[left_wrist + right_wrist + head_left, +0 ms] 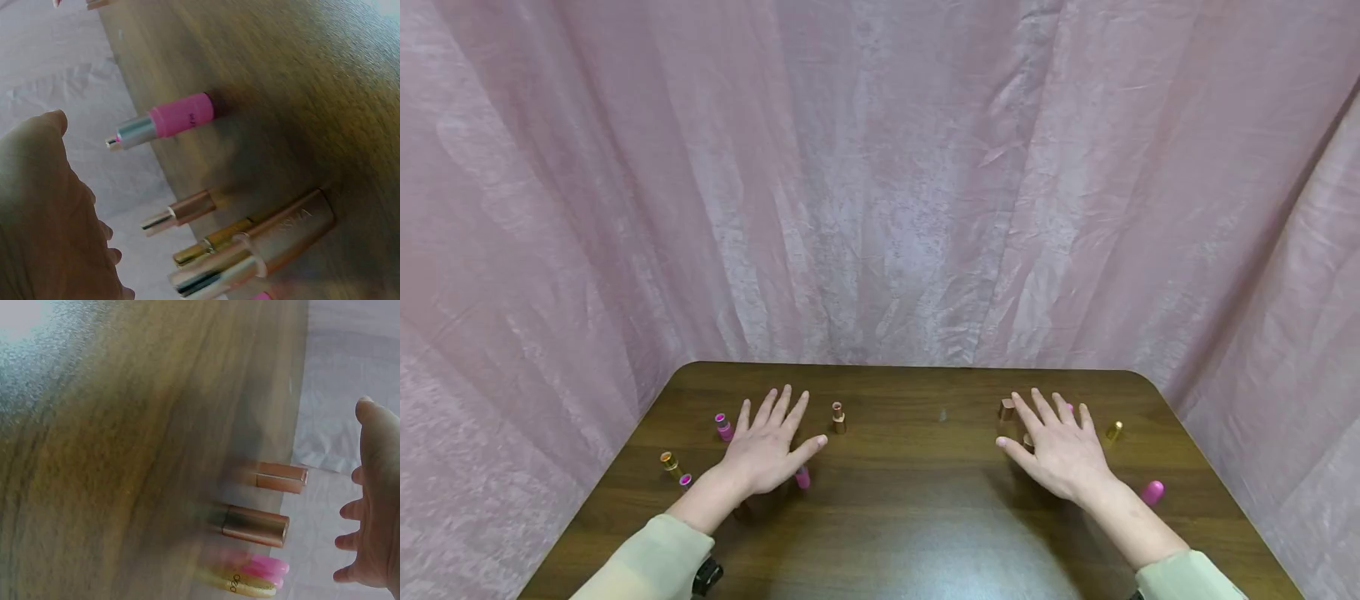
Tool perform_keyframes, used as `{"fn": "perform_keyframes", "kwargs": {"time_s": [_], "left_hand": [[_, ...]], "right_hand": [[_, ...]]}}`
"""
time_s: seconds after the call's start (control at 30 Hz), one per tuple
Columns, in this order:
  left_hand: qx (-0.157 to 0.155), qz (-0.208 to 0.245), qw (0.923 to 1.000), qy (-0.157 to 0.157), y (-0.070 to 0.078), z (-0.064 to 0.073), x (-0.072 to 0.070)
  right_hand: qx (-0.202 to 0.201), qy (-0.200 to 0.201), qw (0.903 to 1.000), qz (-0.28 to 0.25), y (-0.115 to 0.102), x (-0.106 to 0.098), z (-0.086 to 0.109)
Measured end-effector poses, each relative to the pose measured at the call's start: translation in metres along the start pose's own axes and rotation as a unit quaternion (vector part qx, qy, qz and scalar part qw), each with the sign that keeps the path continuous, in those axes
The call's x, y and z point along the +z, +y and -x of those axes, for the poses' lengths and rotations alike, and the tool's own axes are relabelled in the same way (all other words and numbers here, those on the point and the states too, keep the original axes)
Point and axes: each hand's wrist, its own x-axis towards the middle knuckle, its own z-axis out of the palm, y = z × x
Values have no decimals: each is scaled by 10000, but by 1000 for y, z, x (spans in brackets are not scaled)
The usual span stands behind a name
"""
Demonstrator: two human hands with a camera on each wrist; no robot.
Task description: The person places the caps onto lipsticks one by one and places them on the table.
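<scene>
Lipstick tubes stand at the left of the table (910, 517): a gold tube (670, 464), a pink tube (685, 482) close to it and partly hidden by the forearm, and another pink tube (724, 427) farther back, near the fingers of the left hand (763, 454). The left grip is spread wide, palm down, its four fingers straight and fanned toward the pink curtain (880, 200), its thumb stretched out to the right; it holds nothing and hangs above the table. Under this hand, the left wrist view shows a large copper tube (297, 228) with lettering and a pink-and-silver tube (181, 117), both apart from the palm and fingers. A slim copper tube (838, 417) stands just to the right of the left fingertips. Well to the right, a copper cap (1007, 409) stands near the index fingertip of the right hand (1063, 454), and a second copper cap (1028, 443) is mostly hidden behind that hand. The right grip is likewise fully spread and holds nothing, fingers straight, thumb reaching left; the right wrist view shows its fingers clear of the caps. A small pink cap (1070, 407) peeks out between the fingertips, a gold cap (1114, 431) sits right of the little finger, and a larger pink cap (1152, 492) stands rightmost, beside the forearm.
</scene>
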Motion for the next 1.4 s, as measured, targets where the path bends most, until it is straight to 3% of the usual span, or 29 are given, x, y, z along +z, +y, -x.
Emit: {"fn": "perform_keyframes", "kwargs": {"time_s": [0.13,0.33,0.6,1.0,1.23,1.4], "left_hand": [[192,-32,9998,51,13,3,-5],[729,47,9971,201,45,10,-19],[1491,-39,9887,116,83,19,-25],[2495,-78,9683,-26,128,29,0],[2767,-62,9609,16,145,32,22],[2779,-17,9606,-69,148,33,35]], "right_hand": [[0,257,9993,-274,8,-13,-1],[116,629,9951,-752,25,-34,0],[441,645,9881,-1327,47,-52,17],[767,421,9846,-1515,61,-43,44],[826,271,9826,-1641,57,-30,52],[833,162,9832,-1615,53,-22,56]]}}
